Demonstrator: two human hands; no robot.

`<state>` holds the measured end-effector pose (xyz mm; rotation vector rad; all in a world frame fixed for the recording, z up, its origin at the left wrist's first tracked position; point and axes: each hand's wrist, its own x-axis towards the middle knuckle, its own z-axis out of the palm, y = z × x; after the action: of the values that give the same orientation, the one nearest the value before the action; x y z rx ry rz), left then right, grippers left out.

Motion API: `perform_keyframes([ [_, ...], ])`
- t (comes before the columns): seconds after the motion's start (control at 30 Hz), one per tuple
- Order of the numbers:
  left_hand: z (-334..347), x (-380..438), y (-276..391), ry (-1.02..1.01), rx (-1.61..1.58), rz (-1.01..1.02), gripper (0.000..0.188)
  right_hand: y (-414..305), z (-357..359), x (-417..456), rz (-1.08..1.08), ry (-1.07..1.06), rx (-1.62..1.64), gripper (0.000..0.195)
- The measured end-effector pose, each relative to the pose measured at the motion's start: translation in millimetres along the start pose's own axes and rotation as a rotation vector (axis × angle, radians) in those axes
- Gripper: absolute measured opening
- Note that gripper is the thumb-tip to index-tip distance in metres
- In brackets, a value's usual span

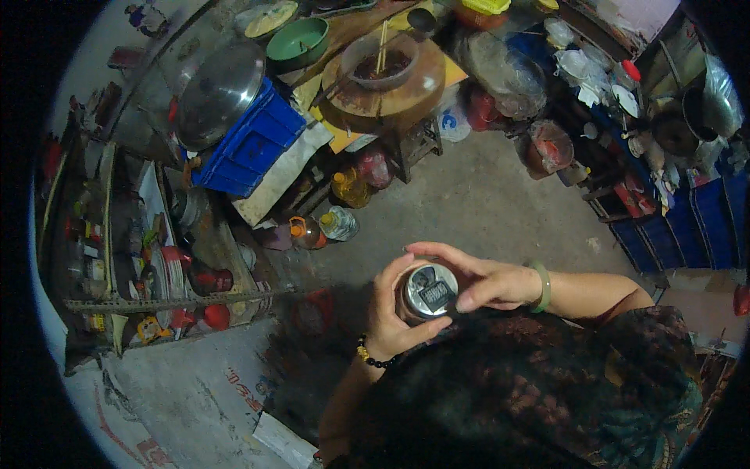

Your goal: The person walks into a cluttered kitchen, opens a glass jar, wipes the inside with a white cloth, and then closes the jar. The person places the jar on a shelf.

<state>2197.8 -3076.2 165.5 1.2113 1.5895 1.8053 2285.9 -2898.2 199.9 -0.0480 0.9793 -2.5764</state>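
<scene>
A round metal can (432, 291), seen from above, is held upright in front of my body. Its silvery top carries a dark panel with writing and a dark patch that may be an opening. My left hand (384, 311) wraps around the left and near side, thumb along the front of the rim. From the other side my right hand (492, 284) grips it, with the thumb at the right edge and a finger reaching across the far side. The can's lower part is hidden by the hands.
Beyond stands a round wooden block (422, 88) carrying a plastic bowl (351, 70) with chopsticks. A blue crate (252, 140) is under a metal lid (222, 94). Bottles (340, 224) stand on the floor. Cluttered shelving (176, 305) is left; a blue-sided counter (679, 234) is right.
</scene>
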Motion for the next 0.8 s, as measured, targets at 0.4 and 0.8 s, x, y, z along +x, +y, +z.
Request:
perform_keyframes([
  [0.4,20,4,21,0.003,0.223,-0.121,0.082,-13,-2,2,0.189,0.064,-0.064,0.068],
  [0.8,33,4,51,-0.031,0.403,0.086,0.090,-36,11,-2,0.460,0.057,-0.034,0.072],
])
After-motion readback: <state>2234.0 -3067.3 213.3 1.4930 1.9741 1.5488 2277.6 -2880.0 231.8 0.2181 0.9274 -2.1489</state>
